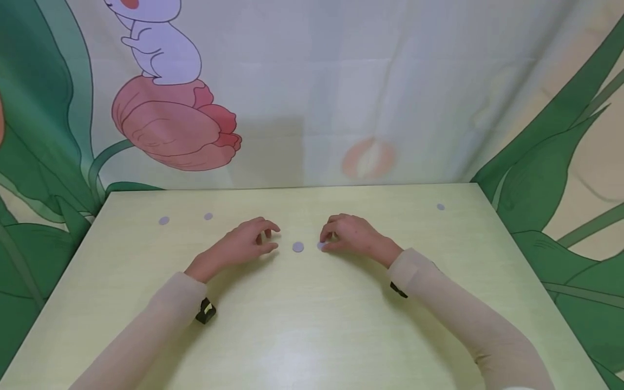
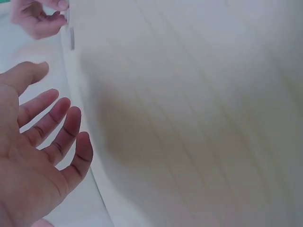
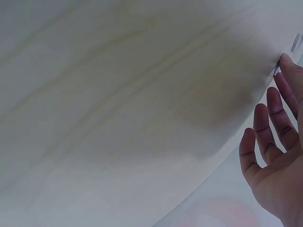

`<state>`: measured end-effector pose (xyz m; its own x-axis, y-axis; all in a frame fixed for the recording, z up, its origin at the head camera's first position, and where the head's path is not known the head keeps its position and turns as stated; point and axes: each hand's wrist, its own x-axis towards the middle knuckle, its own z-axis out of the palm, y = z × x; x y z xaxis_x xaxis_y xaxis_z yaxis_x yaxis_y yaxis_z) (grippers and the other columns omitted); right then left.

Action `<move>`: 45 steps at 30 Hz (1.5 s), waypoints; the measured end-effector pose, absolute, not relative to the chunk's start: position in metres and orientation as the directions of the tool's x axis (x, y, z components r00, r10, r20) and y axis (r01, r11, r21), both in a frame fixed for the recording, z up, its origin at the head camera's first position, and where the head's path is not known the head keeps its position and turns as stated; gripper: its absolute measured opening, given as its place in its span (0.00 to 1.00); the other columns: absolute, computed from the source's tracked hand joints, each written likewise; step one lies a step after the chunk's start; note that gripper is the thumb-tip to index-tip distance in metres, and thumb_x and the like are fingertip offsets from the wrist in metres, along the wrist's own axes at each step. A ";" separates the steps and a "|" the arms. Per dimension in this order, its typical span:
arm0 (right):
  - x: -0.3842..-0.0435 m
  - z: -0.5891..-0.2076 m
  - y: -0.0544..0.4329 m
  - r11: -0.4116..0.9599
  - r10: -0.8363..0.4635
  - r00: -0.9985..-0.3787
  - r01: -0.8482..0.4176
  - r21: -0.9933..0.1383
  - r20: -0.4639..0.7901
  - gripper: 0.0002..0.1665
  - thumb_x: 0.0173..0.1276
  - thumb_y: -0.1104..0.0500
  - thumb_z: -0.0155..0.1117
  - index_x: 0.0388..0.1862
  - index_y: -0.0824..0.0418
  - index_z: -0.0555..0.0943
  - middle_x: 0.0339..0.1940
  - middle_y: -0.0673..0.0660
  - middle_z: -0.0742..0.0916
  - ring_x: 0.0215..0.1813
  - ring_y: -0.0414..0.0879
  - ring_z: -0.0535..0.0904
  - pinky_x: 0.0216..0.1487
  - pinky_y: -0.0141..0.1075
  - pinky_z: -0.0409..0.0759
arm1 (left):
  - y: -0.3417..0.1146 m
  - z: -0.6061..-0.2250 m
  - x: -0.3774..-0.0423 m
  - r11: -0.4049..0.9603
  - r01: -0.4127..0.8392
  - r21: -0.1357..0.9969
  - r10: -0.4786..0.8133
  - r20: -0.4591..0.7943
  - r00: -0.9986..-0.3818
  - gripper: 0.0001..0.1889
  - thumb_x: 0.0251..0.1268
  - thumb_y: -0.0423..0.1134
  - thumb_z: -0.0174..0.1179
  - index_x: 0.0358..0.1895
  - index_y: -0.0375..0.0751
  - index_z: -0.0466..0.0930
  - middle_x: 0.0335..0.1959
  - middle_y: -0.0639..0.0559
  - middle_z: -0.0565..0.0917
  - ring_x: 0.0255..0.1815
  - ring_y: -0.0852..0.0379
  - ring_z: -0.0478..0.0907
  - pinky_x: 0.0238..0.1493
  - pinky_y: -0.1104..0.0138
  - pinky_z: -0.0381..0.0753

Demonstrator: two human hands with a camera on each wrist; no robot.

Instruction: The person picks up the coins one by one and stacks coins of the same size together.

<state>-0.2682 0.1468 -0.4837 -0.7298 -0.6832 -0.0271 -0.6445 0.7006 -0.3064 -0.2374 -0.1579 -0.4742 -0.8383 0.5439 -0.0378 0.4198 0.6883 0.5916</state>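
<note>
Head view, surface edges: the surface (image 1: pixel 292 325) has its rear edge across the middle of the frame; its side edges spread toward the lower corners.
Head view, right hand: near the centre, the right hand (image 1: pixel 352 234) has a narrow grip, pinching a lilac disc (image 1: pixel 320 246) between fingertips and thumb.
Head view, left hand: left of centre, the left hand (image 1: pixel 244 240) has a fairly wide grip, thumb and fingers apart, holding nothing.
Head view, gap between hands: a second disc (image 1: pixel 298 247) lies flat here, near the pinched one.
Head view, rear strip: two more discs, one (image 1: pixel 164 221) toward the rear left corner and one (image 1: pixel 208 216) beside it; a fifth disc (image 1: pixel 441 207) near the rear right corner.
Head view, room: behind hangs a pale curtain (image 1: pixel 331 92) printed with a white rabbit, a red tulip and green leaves.
Left wrist view, edge: it runs from upper left to the bottom, past the left hand's spread fingers; wood grain fills the right side.
Right wrist view, edge: it slants from bottom centre to upper right, where thumb and forefinger pinch the disc; pale curtain lies beyond.
</note>
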 end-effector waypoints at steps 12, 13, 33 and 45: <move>-0.268 -0.489 0.141 0.684 -0.699 -0.714 -0.660 -0.312 -0.023 0.09 0.67 0.47 0.73 0.43 0.48 0.89 0.41 0.44 0.84 0.45 0.40 0.78 0.47 0.34 0.78 | -0.201 -0.466 -0.222 0.742 0.307 0.596 0.414 -0.048 -0.909 0.20 0.75 0.41 0.59 0.64 0.37 0.77 0.49 0.46 0.79 0.41 0.53 0.76 0.37 0.62 0.77; -0.268 -0.489 0.140 0.685 -0.698 -0.715 -0.658 -0.312 -0.026 0.09 0.67 0.47 0.73 0.43 0.48 0.89 0.41 0.43 0.84 0.45 0.40 0.78 0.46 0.34 0.78 | -0.204 -0.465 -0.221 0.746 0.303 0.593 0.407 -0.047 -0.912 0.20 0.75 0.41 0.59 0.64 0.37 0.77 0.49 0.46 0.79 0.41 0.52 0.76 0.37 0.62 0.77; -0.268 -0.484 0.142 0.702 -0.684 -0.728 -0.646 -0.299 -0.035 0.10 0.66 0.48 0.74 0.43 0.49 0.89 0.42 0.45 0.85 0.47 0.42 0.79 0.48 0.37 0.79 | -0.260 -0.460 -0.225 0.817 0.224 0.531 0.305 -0.068 -0.950 0.19 0.75 0.39 0.59 0.62 0.33 0.76 0.49 0.40 0.80 0.43 0.48 0.77 0.38 0.62 0.79; -0.269 -0.482 0.148 0.706 -0.679 -0.733 -0.636 -0.311 -0.042 0.10 0.67 0.48 0.73 0.43 0.49 0.89 0.43 0.45 0.85 0.47 0.42 0.79 0.49 0.37 0.78 | -0.297 -0.463 -0.228 0.847 0.162 0.507 0.260 -0.128 -0.957 0.21 0.76 0.40 0.58 0.65 0.31 0.74 0.52 0.35 0.78 0.45 0.45 0.75 0.40 0.61 0.79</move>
<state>-0.2686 0.1485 -0.4818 -0.7333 -0.6786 -0.0421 -0.6358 0.7063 -0.3113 -0.2280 -0.2973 -0.4627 -0.9572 0.2598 -0.1278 0.1621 0.8466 0.5069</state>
